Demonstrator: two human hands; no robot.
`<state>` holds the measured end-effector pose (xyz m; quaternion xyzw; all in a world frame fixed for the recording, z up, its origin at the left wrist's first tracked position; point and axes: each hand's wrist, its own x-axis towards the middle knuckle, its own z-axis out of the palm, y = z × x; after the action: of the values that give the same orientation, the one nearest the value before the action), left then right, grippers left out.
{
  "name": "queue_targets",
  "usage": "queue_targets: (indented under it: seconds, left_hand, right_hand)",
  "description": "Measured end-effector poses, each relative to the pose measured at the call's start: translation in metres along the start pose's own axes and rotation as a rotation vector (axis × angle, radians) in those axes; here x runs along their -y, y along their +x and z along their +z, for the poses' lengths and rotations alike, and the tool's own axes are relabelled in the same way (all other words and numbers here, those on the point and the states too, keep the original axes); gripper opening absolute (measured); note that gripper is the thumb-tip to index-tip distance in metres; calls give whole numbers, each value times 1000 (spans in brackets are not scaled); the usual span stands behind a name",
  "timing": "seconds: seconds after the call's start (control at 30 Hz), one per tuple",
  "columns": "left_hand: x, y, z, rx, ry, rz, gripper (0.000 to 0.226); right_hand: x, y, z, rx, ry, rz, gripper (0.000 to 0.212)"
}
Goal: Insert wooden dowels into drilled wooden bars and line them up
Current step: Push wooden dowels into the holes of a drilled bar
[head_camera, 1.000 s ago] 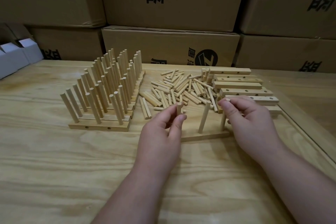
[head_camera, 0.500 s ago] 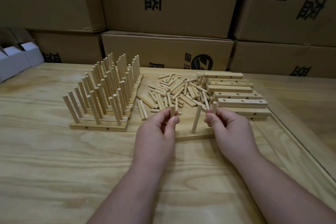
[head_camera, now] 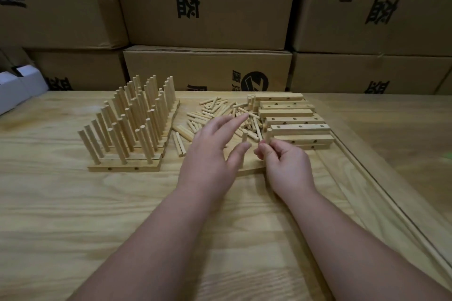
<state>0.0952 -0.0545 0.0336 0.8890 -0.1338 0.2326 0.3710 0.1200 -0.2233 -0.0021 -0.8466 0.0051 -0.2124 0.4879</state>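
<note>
A: Fingers (head_camera: 265, 151) of the right hand (head_camera: 285, 166) are curled round an upright dowel (head_camera: 268, 137), pinching it where it stands at the right end of the bar (head_camera: 252, 170) lying flat just in front of the dowel heap.

B: And the left hand (head_camera: 210, 154)?

A: Spread wide, fingers straight, holding nothing. It hovers over the near edge of the loose dowels (head_camera: 220, 115), its fingertips reaching into the heap. Between the two hands a second dowel (head_camera: 244, 139) stands upright in the same bar.

B: What lies around the heap?

A: Right of the heap, touching it, a stack of drilled bars (head_camera: 293, 120) with no dowels in them, holes showing on their faces. Left of the heap, the finished bars (head_camera: 127, 124) sit packed side by side, each bristling with upright dowels, in rows that run back from the near edge.

B: The surface?

A: A pale wooden counter (head_camera: 97, 227) with strong grain. Right of the heap and the bare bars, a raised wooden strip (head_camera: 367, 173) runs diagonally toward the near corner, and more wood surface lies beyond it.

B: The room?

A: Behind the heap, brown cardboard boxes (head_camera: 208, 2) are stacked like a wall, printed with black characters; one bears a round logo. Far left of the heap, a white box (head_camera: 22, 88) sits at the counter's edge.
</note>
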Motion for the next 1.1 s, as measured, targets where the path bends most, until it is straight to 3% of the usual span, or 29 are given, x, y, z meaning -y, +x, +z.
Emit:
queue_targets:
  seconds: [0.17,0.33,0.53,0.7,1.0,1.1]
  left_hand:
    - [-5,26,2,3,69,61,19]
    - [2,25,2,-109,50,14,16]
    - [1,18,-3,-101,68,142,15]
    - [-1,18,-1,-103,32,117,14]
    - [-3,21,-2,45,56,-15,22]
    - [-5,17,-13,143,109,25,61]
  right_hand:
    - [-2,2,0,4,-12,5,22]
    - [-2,2,1,-6,-41,-6,23]
    - [-2,3,1,-4,-44,3,24]
    - [-2,2,0,1,-43,8,24]
    - [6,-5,-4,39,-81,12,16]
    - [9,-7,-4,65,-119,26,18]
